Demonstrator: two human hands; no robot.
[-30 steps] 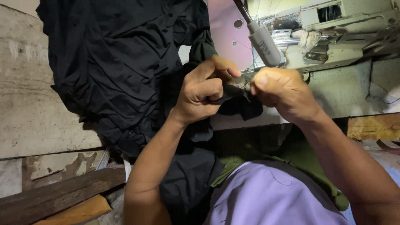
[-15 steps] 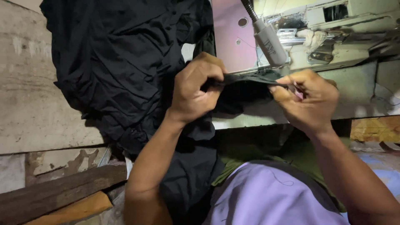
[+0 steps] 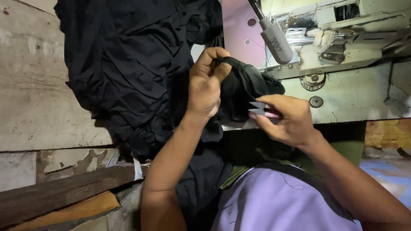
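Black fabric point(image 3: 244, 85), a folded edge of it, pinched up in front of the sewing machine point(image 3: 355, 47), over the front edge of the pale bench point(image 3: 355, 98). Left hand point(image 3: 205, 85) has fingers point(image 3: 218, 55) curled tight over the fabric's top fold, thumb pressed against it, holding it raised. The rest of the cloth trails down left into a big dark pile point(image 3: 128, 64) heaped on the bench and against the wall side, and more hangs down toward the lap.

Right hand point(image 3: 284, 119) just right of the fabric, fingers closed narrow around small thread snips point(image 3: 261, 109) with a pink handle; the two silver blade tips stand slightly apart, pointing left, right at the fabric edge. Whether the blades touch the cloth, cannot tell.

Grey gooseneck lamp head point(image 3: 277, 40) hangs above the fabric, tilted. Round metal disc point(image 3: 316, 102) set in the bench right of the right hand. Wooden plank point(image 3: 64, 192) low left. Lavender shirt point(image 3: 278, 201) at bottom.
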